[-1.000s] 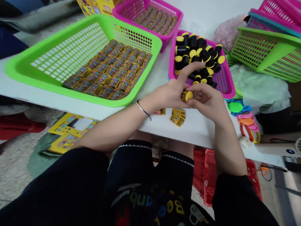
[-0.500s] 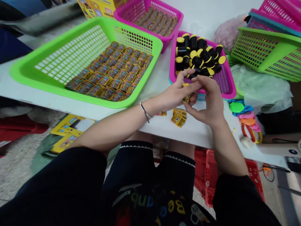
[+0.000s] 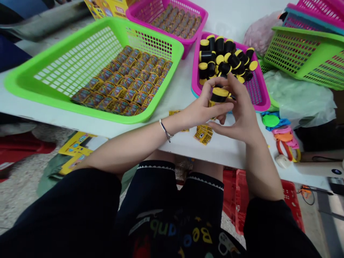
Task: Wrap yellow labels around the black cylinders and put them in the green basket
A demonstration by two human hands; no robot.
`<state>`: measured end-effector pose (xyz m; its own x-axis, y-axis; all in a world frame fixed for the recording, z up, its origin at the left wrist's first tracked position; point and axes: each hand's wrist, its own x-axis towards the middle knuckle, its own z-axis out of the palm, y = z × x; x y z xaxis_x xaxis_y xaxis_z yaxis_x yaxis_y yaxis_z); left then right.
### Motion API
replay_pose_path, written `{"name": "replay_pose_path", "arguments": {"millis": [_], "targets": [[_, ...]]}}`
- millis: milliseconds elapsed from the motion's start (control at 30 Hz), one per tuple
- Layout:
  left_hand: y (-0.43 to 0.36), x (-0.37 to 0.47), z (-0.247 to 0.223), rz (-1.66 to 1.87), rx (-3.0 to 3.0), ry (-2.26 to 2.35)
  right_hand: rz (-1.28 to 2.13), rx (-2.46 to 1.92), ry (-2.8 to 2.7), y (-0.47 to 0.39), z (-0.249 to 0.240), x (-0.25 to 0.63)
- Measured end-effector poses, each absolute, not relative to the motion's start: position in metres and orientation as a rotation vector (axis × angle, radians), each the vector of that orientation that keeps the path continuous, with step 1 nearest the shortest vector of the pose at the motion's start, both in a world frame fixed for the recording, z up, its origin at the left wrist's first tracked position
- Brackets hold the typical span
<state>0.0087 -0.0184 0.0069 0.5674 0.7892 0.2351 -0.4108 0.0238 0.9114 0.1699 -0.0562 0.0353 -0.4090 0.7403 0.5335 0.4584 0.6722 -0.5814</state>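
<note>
Between my hands is a small black canister (image 3: 219, 94) with a yellow lid and a yellow label on its side. My left hand (image 3: 206, 104) is wrapped round it from the left. My right hand (image 3: 240, 114) is curved at its right side, fingers bent and thumb apart; whether its fingertips touch the canister is hard to tell. Just beyond, a pink basket (image 3: 262, 91) holds several black canisters with yellow lids. Small yellow printed labels (image 3: 203, 134) lie on the white table (image 3: 223, 152) below my hands.
A large green basket (image 3: 25, 84) at the left holds rows of labelled canisters. Behind it stands another filled pink basket (image 3: 185, 40). Stacked baskets (image 3: 303, 53), plastic bags (image 3: 301, 96) and coloured bands (image 3: 285, 138) are at the right.
The canister's yellow lid and black upper part now show upright between my hands. My right fingers have lifted a little and spread away from my left hand. The view has shifted slightly.
</note>
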Motion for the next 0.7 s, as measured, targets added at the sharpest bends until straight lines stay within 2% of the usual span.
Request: {"name": "replay_pose_path", "arguments": {"millis": [67, 133, 267, 400, 533, 700], "targets": [[-0.016, 0.005, 0.008, 0.998, 1.314, 0.411, 0.766, -0.923, -1.996, -0.055, 0.039, 0.171], [-0.015, 0.002, 0.009, 1.001, 1.392, 0.392, 0.929, -0.983, -1.903, -0.054, 0.039, 0.172], [-0.016, 0.002, 0.008, 1.014, 1.435, 0.388, 0.89, -0.976, -1.725, -0.052, 0.038, 0.173], [-0.012, 0.004, 0.014, 1.072, 1.224, 0.34, 0.706, -0.849, -1.508, -0.052, 0.04, 0.173], [-0.002, -0.003, 0.028, 1.242, 0.922, 0.304, 0.597, -0.887, -1.64, -0.055, 0.034, 0.161], [0.002, -0.007, 0.035, 1.362, 0.9, 0.492, 0.603, -1.019, -1.713, -0.059, 0.01, 0.139]]}}
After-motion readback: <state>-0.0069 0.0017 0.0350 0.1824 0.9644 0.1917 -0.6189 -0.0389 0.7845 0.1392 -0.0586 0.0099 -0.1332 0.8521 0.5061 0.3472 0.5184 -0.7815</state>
